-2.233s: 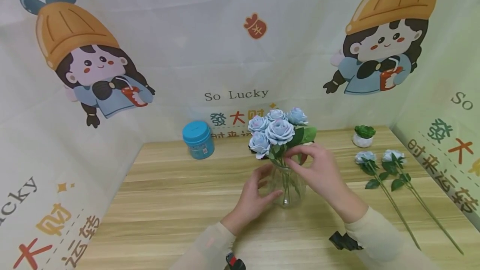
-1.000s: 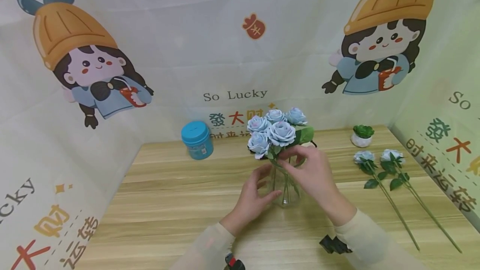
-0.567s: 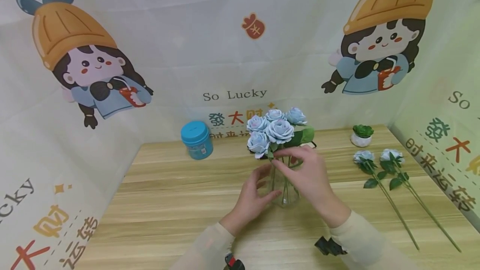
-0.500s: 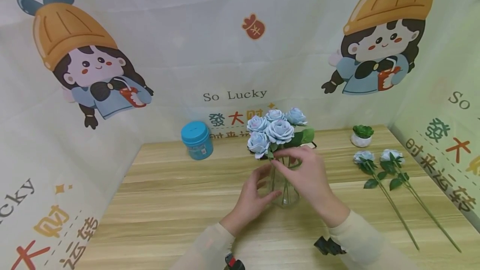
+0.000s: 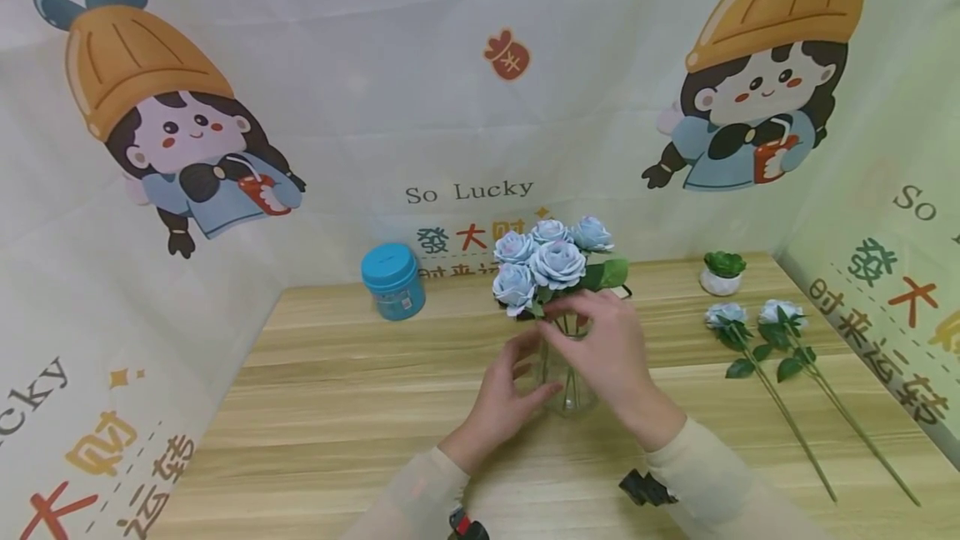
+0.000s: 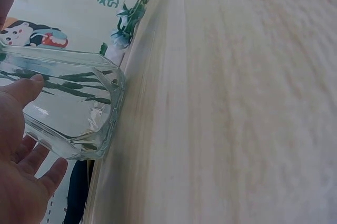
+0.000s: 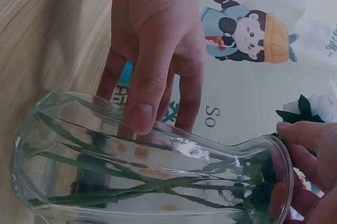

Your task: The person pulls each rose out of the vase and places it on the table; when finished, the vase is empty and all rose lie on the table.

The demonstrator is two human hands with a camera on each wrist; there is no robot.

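L hand (image 5: 504, 390) has fingers & thumb clamped round the upright glass vase (image 6: 68, 103), approx. mid-bench (image 5: 337, 415); R hand's (image 5: 611, 357) thumb & forefinger are close tog. at the vase's mouth, among stems (image 7: 152, 184) of the blue roses (image 5: 558, 265), can't tell if pinching any. 2 loose roses (image 5: 725, 315) lie nr bench's R edge, w/ a potted plant (image 5: 723, 273) nr back R corner & a blue tub (image 5: 393, 282) nr back edge, L of vase.
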